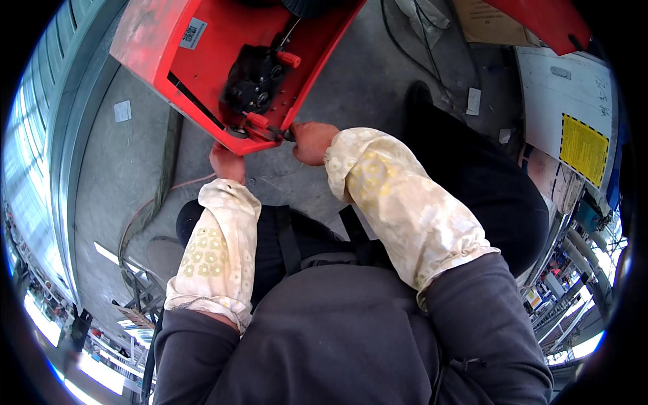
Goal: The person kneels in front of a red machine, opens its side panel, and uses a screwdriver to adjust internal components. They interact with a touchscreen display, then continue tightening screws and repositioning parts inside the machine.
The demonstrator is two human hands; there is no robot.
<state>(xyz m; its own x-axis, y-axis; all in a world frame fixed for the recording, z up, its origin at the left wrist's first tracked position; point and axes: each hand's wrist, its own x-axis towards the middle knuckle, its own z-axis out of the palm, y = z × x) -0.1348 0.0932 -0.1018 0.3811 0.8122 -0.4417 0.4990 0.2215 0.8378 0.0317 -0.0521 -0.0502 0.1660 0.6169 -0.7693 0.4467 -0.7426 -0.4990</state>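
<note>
An open red wire feeder point(158, 50) fills the upper left, with its black drive mechanism point(253, 84) and red lever handles point(289, 59) exposed. At the machine's near right corner my right hand point(314, 142) is closed on a small dark fitting point(289, 136). My left hand point(227, 164) is closed at the near lower edge of the housing, just left of that corner. Its fingertips are hidden behind the red panel, so what they grip cannot be made out. Pale flowered sleeve covers point(415, 209) wrap both forearms.
A white cabinet point(540, 84) with a yellow label stands at the right, near a cardboard box point(496, 23). Dark cables point(428, 64) lie on the grey floor point(364, 74) at the top. A hose point(138, 219) runs along the left; my legs point(479, 169) flank the work.
</note>
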